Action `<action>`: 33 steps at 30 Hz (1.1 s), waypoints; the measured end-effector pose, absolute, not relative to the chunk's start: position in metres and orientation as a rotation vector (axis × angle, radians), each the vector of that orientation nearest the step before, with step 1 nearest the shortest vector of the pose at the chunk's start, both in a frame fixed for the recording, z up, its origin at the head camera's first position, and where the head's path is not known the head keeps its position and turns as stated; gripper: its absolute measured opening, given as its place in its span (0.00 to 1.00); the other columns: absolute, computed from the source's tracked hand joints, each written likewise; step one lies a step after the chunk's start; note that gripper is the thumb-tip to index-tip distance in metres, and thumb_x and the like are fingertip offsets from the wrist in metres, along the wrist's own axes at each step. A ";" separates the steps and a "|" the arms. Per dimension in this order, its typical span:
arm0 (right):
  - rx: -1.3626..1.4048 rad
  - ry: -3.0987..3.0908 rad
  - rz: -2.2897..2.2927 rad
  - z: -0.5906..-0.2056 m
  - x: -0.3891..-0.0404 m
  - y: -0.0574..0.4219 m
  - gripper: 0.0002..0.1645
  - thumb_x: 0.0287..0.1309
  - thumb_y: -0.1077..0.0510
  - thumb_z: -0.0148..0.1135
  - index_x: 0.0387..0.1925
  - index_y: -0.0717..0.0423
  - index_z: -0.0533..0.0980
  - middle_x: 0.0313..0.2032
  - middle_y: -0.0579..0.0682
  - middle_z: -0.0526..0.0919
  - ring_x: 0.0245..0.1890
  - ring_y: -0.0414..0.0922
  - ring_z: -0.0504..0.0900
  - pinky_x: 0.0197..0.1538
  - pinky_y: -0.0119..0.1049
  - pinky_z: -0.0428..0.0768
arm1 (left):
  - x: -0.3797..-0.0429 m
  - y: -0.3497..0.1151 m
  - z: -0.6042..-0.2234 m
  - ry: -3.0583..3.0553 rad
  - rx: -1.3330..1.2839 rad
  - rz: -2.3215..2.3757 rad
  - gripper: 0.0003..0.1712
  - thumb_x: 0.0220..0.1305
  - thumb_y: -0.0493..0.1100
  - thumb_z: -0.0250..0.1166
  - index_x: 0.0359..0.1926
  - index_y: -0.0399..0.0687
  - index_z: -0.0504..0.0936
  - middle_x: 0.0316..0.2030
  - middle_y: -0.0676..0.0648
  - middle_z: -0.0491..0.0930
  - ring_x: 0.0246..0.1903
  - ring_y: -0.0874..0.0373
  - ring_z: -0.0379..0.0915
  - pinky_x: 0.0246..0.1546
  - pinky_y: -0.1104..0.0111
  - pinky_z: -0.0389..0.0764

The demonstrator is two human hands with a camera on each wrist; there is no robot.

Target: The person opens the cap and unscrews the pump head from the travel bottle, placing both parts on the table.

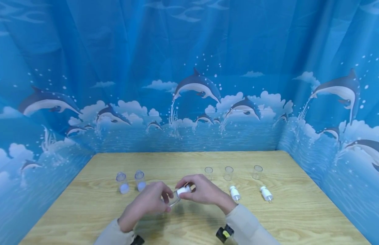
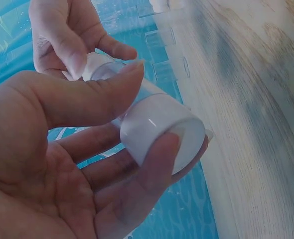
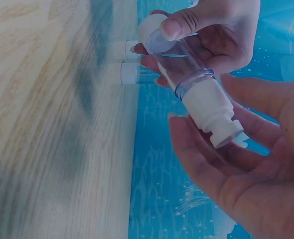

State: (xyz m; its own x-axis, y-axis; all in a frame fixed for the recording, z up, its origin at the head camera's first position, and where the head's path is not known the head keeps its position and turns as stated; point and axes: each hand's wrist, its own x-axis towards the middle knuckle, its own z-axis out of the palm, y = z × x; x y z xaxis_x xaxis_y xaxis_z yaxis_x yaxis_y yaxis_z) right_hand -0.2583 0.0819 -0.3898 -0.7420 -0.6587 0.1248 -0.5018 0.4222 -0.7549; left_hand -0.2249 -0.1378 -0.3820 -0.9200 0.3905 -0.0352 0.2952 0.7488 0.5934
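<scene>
Over the near middle of the table, my left hand (image 1: 151,199) grips a clear bottle (image 3: 168,59) by its lower end. Its white base (image 2: 154,119) lies between thumb and fingers in the left wrist view. The bottle is tilted, with its mouth toward my right hand (image 1: 203,190). That hand holds a white pump head (image 3: 207,107) between thumb and fingers. The pump head sits in line with the bottle, its collar right at the clear rim in the right wrist view.
Two similar clear bottles with white bases (image 1: 124,188) stand at the left of the wooden table (image 1: 177,160). Three clear caps (image 1: 228,173) stand at the back right. Two white pump heads (image 1: 235,193) lie in front of them. A blue dolphin curtain (image 1: 189,51) surrounds the table.
</scene>
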 end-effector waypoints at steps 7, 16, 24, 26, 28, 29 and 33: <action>-0.916 2.423 -1.262 -0.388 -0.257 0.083 0.13 0.71 0.54 0.63 0.49 0.58 0.83 0.40 0.51 0.88 0.36 0.50 0.88 0.38 0.43 0.90 | -0.225 -0.138 -0.382 2.797 0.543 0.900 0.22 0.42 0.32 0.80 0.43 0.40 0.88 0.32 0.47 0.88 0.31 0.59 0.79 0.36 0.62 0.84; -0.886 2.385 -1.312 -0.389 -0.257 0.081 0.11 0.70 0.58 0.62 0.48 0.60 0.83 0.40 0.53 0.88 0.35 0.53 0.88 0.38 0.46 0.90 | -0.225 -0.138 -0.381 2.773 0.540 0.915 0.21 0.43 0.32 0.79 0.43 0.41 0.88 0.31 0.48 0.88 0.31 0.59 0.79 0.34 0.64 0.83; -0.963 2.436 -1.276 -0.389 -0.257 0.081 0.11 0.65 0.61 0.67 0.48 0.57 0.83 0.43 0.52 0.88 0.37 0.38 0.85 0.42 0.36 0.89 | -0.223 -0.137 -0.382 2.783 0.543 0.923 0.22 0.42 0.32 0.79 0.43 0.39 0.88 0.30 0.48 0.87 0.31 0.59 0.78 0.36 0.63 0.84; -0.974 2.458 -1.258 -0.388 -0.257 0.081 0.11 0.64 0.62 0.68 0.48 0.55 0.84 0.43 0.51 0.88 0.38 0.37 0.84 0.43 0.30 0.87 | -0.223 -0.137 -0.381 2.783 0.539 0.922 0.22 0.42 0.32 0.79 0.43 0.39 0.88 0.30 0.48 0.87 0.31 0.59 0.78 0.36 0.63 0.84; -0.984 2.480 -1.245 -0.388 -0.257 0.081 0.11 0.63 0.62 0.69 0.47 0.54 0.84 0.43 0.49 0.88 0.40 0.37 0.84 0.44 0.26 0.85 | -0.223 -0.137 -0.381 2.784 0.536 0.922 0.22 0.42 0.32 0.79 0.43 0.39 0.88 0.30 0.48 0.87 0.31 0.59 0.78 0.35 0.63 0.84; -0.987 2.487 -1.242 -0.388 -0.257 0.081 0.11 0.63 0.62 0.69 0.47 0.54 0.84 0.43 0.49 0.88 0.41 0.37 0.84 0.45 0.25 0.85 | -0.223 -0.137 -0.381 2.784 0.534 0.922 0.21 0.42 0.32 0.79 0.43 0.39 0.88 0.30 0.48 0.87 0.31 0.59 0.78 0.35 0.63 0.83; -0.993 2.494 -1.246 -0.388 -0.257 0.081 0.11 0.61 0.63 0.70 0.46 0.54 0.84 0.45 0.49 0.88 0.42 0.39 0.84 0.47 0.26 0.85 | -0.223 -0.137 -0.382 2.795 0.541 0.915 0.21 0.42 0.32 0.79 0.42 0.40 0.88 0.30 0.49 0.87 0.30 0.59 0.78 0.34 0.65 0.82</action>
State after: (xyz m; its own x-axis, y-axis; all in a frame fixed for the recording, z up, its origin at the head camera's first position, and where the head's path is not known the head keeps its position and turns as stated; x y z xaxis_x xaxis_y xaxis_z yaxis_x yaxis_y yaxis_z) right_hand -0.2572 0.0809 -0.3879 -0.7600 -0.6372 0.1277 -0.4847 0.4250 -0.7645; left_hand -0.2234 -0.1373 -0.3815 -0.9236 0.3822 -0.0311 0.2898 0.7486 0.5963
